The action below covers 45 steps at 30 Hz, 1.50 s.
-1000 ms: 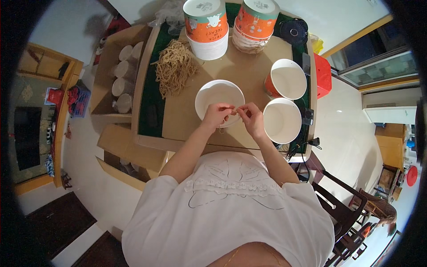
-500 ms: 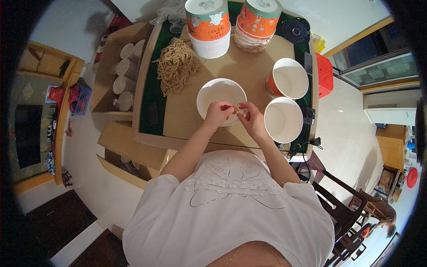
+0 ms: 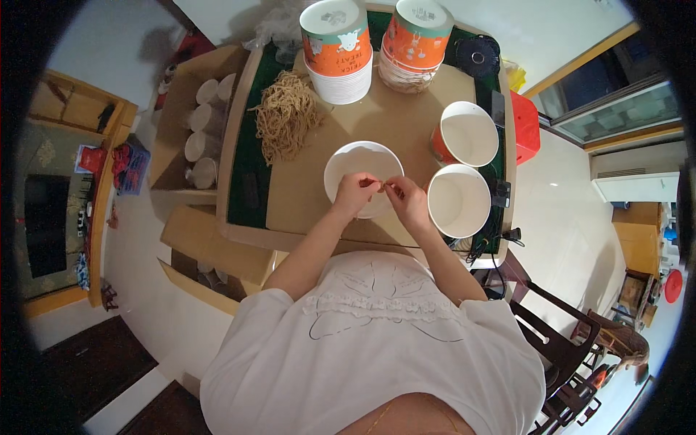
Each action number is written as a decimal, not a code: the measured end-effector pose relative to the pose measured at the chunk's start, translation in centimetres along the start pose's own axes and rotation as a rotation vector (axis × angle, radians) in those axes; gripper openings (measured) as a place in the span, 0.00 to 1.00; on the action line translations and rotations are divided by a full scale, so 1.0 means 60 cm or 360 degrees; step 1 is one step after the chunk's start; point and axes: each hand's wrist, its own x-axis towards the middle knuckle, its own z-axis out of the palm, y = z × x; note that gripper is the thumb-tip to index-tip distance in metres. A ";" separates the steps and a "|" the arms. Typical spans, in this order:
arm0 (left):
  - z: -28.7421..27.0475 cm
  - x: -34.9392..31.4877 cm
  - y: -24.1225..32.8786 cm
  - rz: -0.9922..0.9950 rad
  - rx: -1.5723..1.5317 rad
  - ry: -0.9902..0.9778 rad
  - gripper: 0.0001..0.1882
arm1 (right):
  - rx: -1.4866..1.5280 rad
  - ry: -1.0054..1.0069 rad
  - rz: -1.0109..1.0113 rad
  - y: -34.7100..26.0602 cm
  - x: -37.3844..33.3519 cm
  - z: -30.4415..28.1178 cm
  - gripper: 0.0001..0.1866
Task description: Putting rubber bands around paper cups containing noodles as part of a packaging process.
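Both hands meet over the near right rim of a white paper bucket (image 3: 346, 161), which stands open side up in front of me. My left hand (image 3: 357, 194) is closed in a pinch. My right hand (image 3: 407, 200) is pinched too, its fingertips almost touching the left ones. A bit of tan cord seems to be held between them, mostly hidden by the fingers. A loose heap of tan cord (image 3: 284, 119) lies beyond the bucket to the left. To the right, two more open paper buckets, one farther (image 3: 470, 134) and one nearer (image 3: 458, 201), stand side by side.
Two stacks of upside-down orange-and-white buckets, left (image 3: 336, 54) and right (image 3: 415, 51), stand at the table's far side. A dark round object (image 3: 477, 55) sits beside them. Cardboard boxes, one holding pale cups (image 3: 206, 119), flank the table's left. Black cables (image 3: 484, 250) hang at the right corner.
The fingertips have closed together, hiding most of the cord that showed between them. The view has shifted slightly, so the tabletop things sit a little lower.
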 end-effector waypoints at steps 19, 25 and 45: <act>0.003 0.004 0.004 -0.0150 -0.0298 0.0097 0.03 | -0.0026 0.0029 -0.0035 0.005 -0.003 0.001 0.07; -0.001 0.001 -0.005 -0.0014 -0.0130 0.0022 0.04 | -0.0059 -0.0008 0.0027 -0.021 -0.001 -0.006 0.11; 0.000 -0.010 0.025 -0.0253 -0.0137 0.0001 0.08 | -0.0003 -0.0031 0.0034 -0.022 0.000 -0.014 0.06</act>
